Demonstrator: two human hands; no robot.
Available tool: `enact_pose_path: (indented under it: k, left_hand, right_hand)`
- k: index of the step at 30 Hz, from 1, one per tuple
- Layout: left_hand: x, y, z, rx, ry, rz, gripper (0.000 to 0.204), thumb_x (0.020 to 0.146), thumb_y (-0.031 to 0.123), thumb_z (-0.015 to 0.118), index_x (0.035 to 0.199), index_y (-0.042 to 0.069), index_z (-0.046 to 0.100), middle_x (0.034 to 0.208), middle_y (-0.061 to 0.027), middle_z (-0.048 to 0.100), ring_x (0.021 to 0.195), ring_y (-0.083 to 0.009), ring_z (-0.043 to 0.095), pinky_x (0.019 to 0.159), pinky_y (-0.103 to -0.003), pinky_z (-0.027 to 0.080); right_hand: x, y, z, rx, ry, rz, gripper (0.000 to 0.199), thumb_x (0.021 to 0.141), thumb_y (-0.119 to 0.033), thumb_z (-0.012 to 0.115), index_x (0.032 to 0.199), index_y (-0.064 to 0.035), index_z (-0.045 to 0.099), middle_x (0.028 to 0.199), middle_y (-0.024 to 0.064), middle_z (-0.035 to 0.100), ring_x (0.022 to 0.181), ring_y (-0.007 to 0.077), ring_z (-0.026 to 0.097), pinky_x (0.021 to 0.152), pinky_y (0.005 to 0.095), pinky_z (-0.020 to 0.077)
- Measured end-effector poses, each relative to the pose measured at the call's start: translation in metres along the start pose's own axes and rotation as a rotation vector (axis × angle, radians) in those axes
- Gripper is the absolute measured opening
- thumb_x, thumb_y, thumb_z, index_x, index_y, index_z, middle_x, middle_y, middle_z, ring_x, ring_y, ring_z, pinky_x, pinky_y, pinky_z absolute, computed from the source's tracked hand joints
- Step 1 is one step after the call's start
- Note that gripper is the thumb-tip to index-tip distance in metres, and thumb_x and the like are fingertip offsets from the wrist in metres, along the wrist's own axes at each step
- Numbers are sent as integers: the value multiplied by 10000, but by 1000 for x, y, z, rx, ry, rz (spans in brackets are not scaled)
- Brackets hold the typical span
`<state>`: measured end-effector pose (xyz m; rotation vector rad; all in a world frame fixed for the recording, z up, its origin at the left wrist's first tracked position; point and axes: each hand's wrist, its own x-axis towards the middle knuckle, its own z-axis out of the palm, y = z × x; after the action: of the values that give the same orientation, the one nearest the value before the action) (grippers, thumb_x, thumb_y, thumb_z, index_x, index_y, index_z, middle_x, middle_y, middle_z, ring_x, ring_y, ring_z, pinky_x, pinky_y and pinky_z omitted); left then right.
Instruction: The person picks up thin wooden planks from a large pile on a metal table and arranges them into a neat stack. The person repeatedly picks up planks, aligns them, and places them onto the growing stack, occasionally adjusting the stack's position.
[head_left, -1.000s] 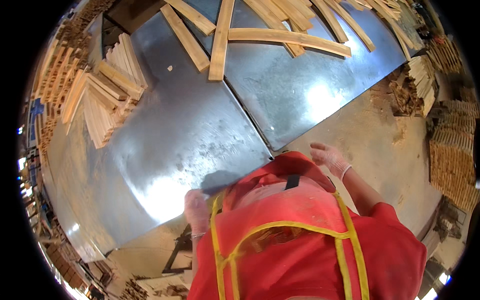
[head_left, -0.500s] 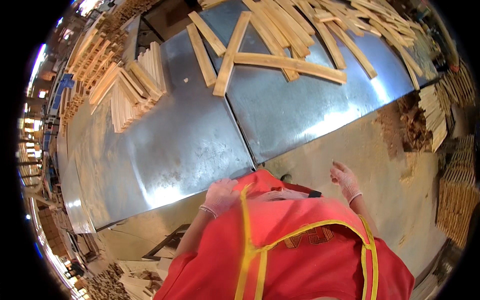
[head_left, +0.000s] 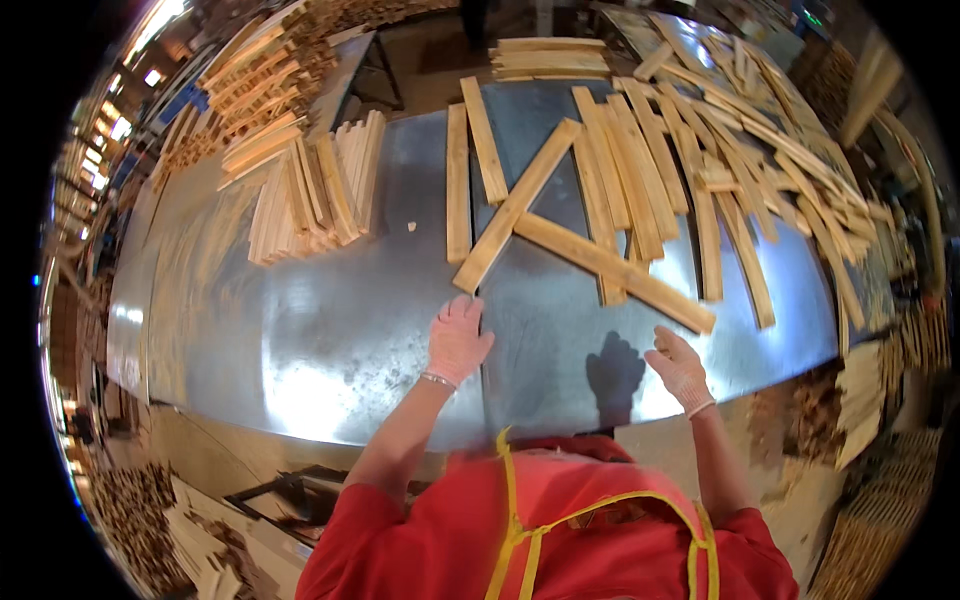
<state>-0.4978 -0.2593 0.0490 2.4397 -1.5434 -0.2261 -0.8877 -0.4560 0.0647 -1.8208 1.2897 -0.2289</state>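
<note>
My left hand, in a pale work glove, is over the metal tabletop, fingers forward and thumb apart. Its fingertips come right up to the near end of a slanting wooden slat; whether they touch it I cannot tell. Gloved likewise, my right hand hovers with fingers extended and nothing in them, casting a shadow on the metal. Just beyond it lies the near end of a second slat, which runs back left to the first. Two more slats lie behind the slanting one.
A stack of pale slats stands on the left of the table, with a small wood chip beside it. Many loose slats lie jumbled at the right. Another slat stack is at the far edge. Wood piles flank the table.
Both hands have moved forward from beside my body to over the tabletop. The view has shifted, bringing more of the table's far side into sight. The slats keep their arrangement.
</note>
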Motion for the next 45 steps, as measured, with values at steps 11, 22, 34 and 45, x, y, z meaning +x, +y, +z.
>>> enact_pose_path:
  k: [11, 22, 34, 45]
  left_hand:
    - [117, 38, 41, 48, -163, -621, 691, 906, 439, 757, 1458, 79, 547, 1271, -161, 672, 1132, -373, 682, 929, -477, 561]
    - [36, 183, 18, -1075, -95, -683, 632, 965, 443, 724, 1458, 78, 571, 1059, -160, 752, 948, -284, 733, 849, -418, 582]
    - [174, 71, 40, -48, 246, -333, 521, 827, 324, 703, 1270, 54, 647, 1188, -144, 639, 1175, -357, 600, 1005, -518, 461]
    - [269, -74, -16, -227, -98, -574, 701, 918, 323, 721, 1543, 92, 506, 1256, -205, 677, 1232, -381, 673, 1006, -524, 570]
  right_hand:
    - [162, -46, -35, -708, -96, -544, 805, 744, -315, 877, 1456, -123, 555, 1380, 147, 609, 1241, 377, 613, 1029, 501, 523]
    - [129, -6, -39, 389, -334, 8, 644, 941, -112, 740, 1548, -62, 533, 1129, 25, 716, 971, 208, 693, 856, 344, 583]
    - [219, -61, 49, 613, -199, 160, 1067, 865, 33, 715, 1737, -34, 103, 1414, 159, 590, 1145, 274, 618, 1027, 363, 532]
    - [226, -41, 57, 660, -133, 205, 1120, 863, 82, 749, 1745, -127, 91, 1488, 194, 533, 1254, 345, 616, 1119, 430, 526]
